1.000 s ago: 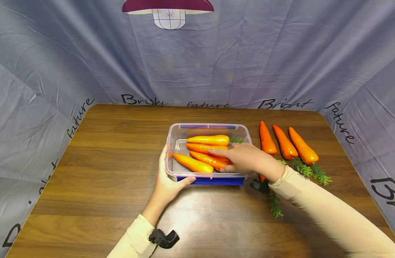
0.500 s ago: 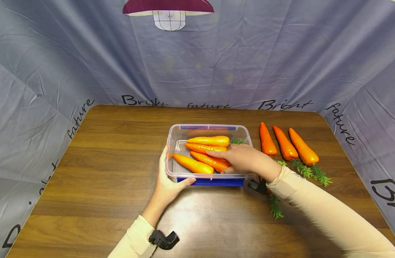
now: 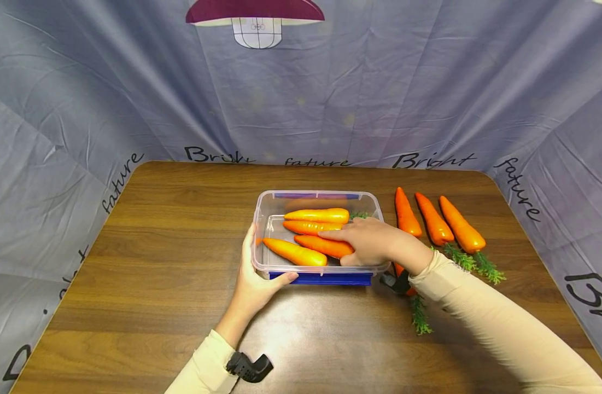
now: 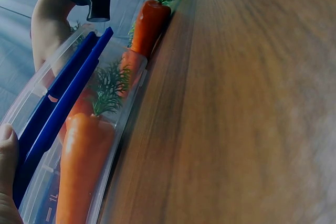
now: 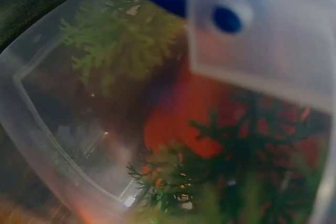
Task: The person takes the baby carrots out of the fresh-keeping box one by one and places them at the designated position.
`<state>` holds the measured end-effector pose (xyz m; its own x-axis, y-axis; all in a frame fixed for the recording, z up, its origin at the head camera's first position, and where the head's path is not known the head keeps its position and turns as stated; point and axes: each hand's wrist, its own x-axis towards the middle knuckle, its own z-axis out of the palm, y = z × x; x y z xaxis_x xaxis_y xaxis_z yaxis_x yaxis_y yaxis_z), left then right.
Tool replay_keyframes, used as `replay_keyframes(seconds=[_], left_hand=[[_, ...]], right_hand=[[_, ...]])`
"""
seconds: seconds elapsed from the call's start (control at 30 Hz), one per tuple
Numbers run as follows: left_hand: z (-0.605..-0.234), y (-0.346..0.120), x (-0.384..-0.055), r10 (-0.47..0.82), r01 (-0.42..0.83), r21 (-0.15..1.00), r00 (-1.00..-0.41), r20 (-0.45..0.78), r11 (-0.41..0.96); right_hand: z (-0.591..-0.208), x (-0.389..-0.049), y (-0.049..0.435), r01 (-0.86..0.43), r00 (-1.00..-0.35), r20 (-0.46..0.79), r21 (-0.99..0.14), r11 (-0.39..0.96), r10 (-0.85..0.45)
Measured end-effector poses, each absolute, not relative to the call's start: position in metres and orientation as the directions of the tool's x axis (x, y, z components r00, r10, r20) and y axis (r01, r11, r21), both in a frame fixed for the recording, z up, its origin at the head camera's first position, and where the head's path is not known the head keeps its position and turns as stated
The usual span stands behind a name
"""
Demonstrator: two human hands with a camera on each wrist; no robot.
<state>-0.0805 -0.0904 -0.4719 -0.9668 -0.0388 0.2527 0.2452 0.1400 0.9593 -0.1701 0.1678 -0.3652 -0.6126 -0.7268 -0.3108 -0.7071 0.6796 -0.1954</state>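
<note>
In the head view my left hand (image 3: 255,284) grips the near left corner of a clear plastic food container (image 3: 301,268), its thumb by the blue front latch (image 3: 325,278). Several orange carrots lie inside, tips pointing left. My right hand (image 3: 372,241) reaches in over the right side and holds one carrot (image 3: 325,246) by its thick end, the index finger stretched forward. The front carrot (image 3: 296,252) shows through the wall in the left wrist view, with its green top (image 4: 111,85). Blurred green fronds (image 5: 123,35) fill much of the right wrist view.
Right of the container, three carrots (image 3: 433,219) lie side by side on the wooden table (image 3: 173,246). Another carrot's leafy top (image 3: 420,316) sticks out below my right wrist, its root mostly hidden. A grey printed curtain (image 3: 301,109) surrounds the table.
The carrot under my right hand has shifted slightly to the right inside the container. My left hand keeps its place on the corner.
</note>
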Motion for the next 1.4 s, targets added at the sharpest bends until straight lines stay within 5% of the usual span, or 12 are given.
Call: replay_keyframes(seconds=[0.5,1.4], left_hand=[[-0.472,-0.090,-0.080,-0.041,0.228,0.963,-0.971,0.236,0.144],[-0.472,-0.086,-0.077,-0.053,0.212,0.968,-0.974,0.221,0.131]], right_hand=[[-0.362,-0.176,0.171,-0.670,-0.610,-0.357,-0.247,0.701,-0.708],[-0.317,-0.139,0.214,-0.558,-0.798,-0.126,-0.214,0.802,-0.589]])
